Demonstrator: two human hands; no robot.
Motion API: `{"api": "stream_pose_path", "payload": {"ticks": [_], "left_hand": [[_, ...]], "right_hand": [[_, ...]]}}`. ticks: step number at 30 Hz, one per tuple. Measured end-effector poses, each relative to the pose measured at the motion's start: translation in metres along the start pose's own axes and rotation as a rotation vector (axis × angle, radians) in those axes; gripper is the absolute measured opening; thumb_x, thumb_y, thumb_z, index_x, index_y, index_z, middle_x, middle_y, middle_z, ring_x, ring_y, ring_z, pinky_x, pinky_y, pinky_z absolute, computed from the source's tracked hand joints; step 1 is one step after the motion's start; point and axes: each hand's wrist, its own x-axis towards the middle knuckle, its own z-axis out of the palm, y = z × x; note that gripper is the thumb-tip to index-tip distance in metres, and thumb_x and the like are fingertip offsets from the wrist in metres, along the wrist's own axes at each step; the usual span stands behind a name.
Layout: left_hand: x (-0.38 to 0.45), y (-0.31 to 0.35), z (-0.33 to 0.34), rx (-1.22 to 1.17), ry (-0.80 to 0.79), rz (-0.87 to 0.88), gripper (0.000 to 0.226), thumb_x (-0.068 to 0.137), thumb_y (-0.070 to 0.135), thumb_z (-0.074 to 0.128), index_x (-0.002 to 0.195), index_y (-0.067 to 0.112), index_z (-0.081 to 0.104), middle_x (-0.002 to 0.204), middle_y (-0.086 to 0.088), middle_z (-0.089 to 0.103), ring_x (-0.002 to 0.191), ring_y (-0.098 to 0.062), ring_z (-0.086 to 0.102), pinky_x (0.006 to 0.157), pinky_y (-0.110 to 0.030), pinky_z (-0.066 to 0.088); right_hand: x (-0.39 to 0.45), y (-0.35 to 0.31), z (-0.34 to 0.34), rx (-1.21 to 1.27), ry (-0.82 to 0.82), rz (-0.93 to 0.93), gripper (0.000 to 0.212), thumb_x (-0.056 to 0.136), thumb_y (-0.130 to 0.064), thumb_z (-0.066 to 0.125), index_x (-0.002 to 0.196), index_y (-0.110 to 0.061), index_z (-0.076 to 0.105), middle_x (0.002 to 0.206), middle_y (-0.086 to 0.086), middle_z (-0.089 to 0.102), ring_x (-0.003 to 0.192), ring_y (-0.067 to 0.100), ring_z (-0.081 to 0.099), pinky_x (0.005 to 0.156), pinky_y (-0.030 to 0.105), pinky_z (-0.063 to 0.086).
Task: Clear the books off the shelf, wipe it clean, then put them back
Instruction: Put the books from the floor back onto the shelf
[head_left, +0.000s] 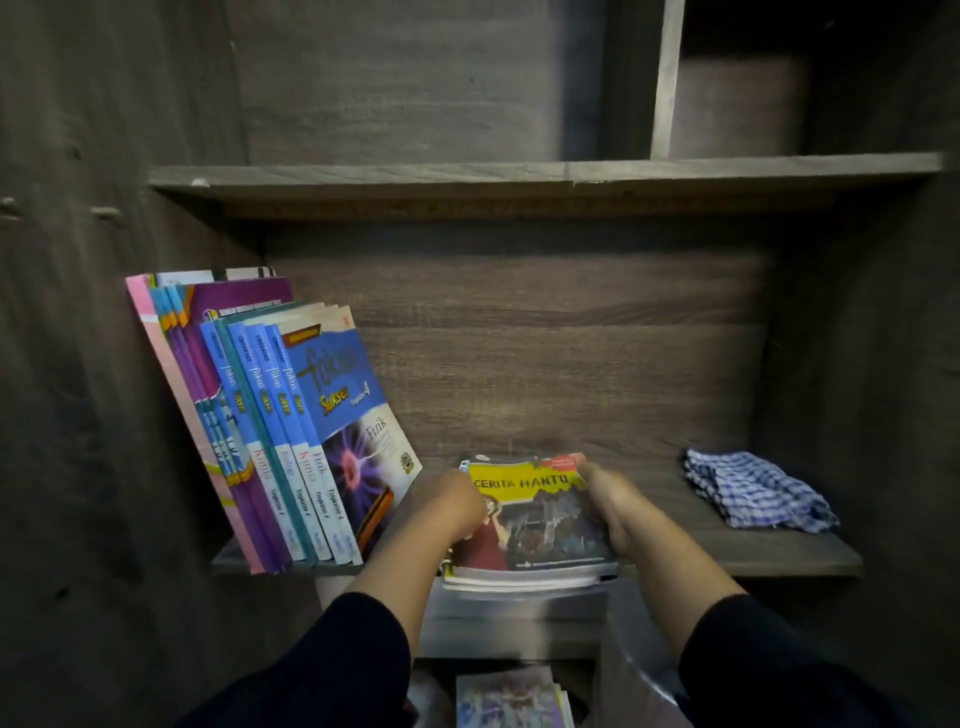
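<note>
1. While both hands hold it, a stack of books (530, 540) lies flat at the front middle of the shelf (779, 558), cover up, the title "CERITA HANTU" at the far end; its long axis runs front to back, and the near edge overhangs the shelf lip
2. Left hand (460, 506): fingers curled round the stack's left edge, gripping it
3. Right hand (613, 506): fingers wrapped round the stack's right edge, gripping it
4. Row of upright books (275, 415): stands at the left end of the same shelf, spines facing out, tops leaning left against the side wall; the outermost cover reads "Fizik"
5. Blue checked cloth (753, 491): lies folded at the right end of the shelf, well apart from the stack
6. Further books (511, 699) are visible below the shelf, blurred
</note>
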Motion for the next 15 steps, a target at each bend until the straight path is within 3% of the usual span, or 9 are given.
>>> {"api": "stream_pose_path", "payload": {"ticks": [2,5,8,10,12,15], "left_hand": [[-0.002,0.006,0.002,-0.032,0.053,-0.033,0.038,0.085,0.021,0.061,0.121,0.008,0.059,0.126,-0.011,0.06,0.116,-0.029,0.058,0.091,-0.03,0.047],[-0.008,0.01,0.001,-0.104,0.074,-0.042,0.035,0.085,0.015,0.061,0.12,0.007,0.06,0.125,-0.012,0.061,0.117,-0.029,0.057,0.09,-0.03,0.047],[-0.009,0.01,-0.001,-0.261,-0.029,-0.025,0.019,0.082,0.023,0.066,0.093,0.007,0.067,0.085,-0.012,0.07,0.08,-0.025,0.068,0.071,-0.029,0.05],[-0.007,0.008,0.0,-0.376,-0.078,-0.036,0.018,0.08,0.019,0.068,0.071,0.009,0.057,0.06,-0.008,0.059,0.061,-0.022,0.058,0.065,-0.028,0.046],[-0.005,0.006,-0.001,-0.427,-0.062,-0.043,0.023,0.078,0.011,0.07,0.067,0.012,0.05,0.068,-0.008,0.059,0.073,-0.023,0.059,0.072,-0.031,0.05],[-0.007,0.004,-0.004,-0.356,0.032,-0.054,0.018,0.073,0.009,0.073,0.088,0.006,0.064,0.097,-0.01,0.069,0.087,-0.024,0.067,0.072,-0.03,0.053]], "right_hand": [[0.001,0.002,0.0,0.055,-0.003,0.021,0.044,0.098,-0.045,0.037,0.076,-0.012,0.056,0.043,0.002,0.062,0.028,0.011,0.055,0.03,0.014,0.038],[-0.001,0.002,-0.001,0.056,-0.038,0.037,0.045,0.096,-0.052,0.037,0.086,-0.014,0.059,0.075,0.009,0.064,0.047,0.018,0.057,0.036,0.015,0.041],[-0.007,0.001,-0.005,0.026,-0.054,0.055,0.049,0.096,-0.052,0.037,0.078,-0.013,0.06,0.06,0.006,0.064,0.041,0.015,0.055,0.035,0.015,0.041],[-0.011,0.0,-0.008,0.035,-0.055,0.086,0.05,0.096,-0.052,0.037,0.078,-0.012,0.061,0.048,0.004,0.065,0.035,0.014,0.059,0.035,0.017,0.046],[-0.012,-0.001,-0.008,0.056,-0.076,0.095,0.051,0.095,-0.053,0.038,0.086,-0.011,0.065,0.057,0.007,0.07,0.044,0.018,0.065,0.042,0.022,0.051],[-0.016,-0.004,-0.004,0.049,-0.086,0.08,0.057,0.093,-0.056,0.04,0.109,-0.009,0.066,0.098,0.016,0.071,0.079,0.028,0.066,0.077,0.038,0.055]]}}
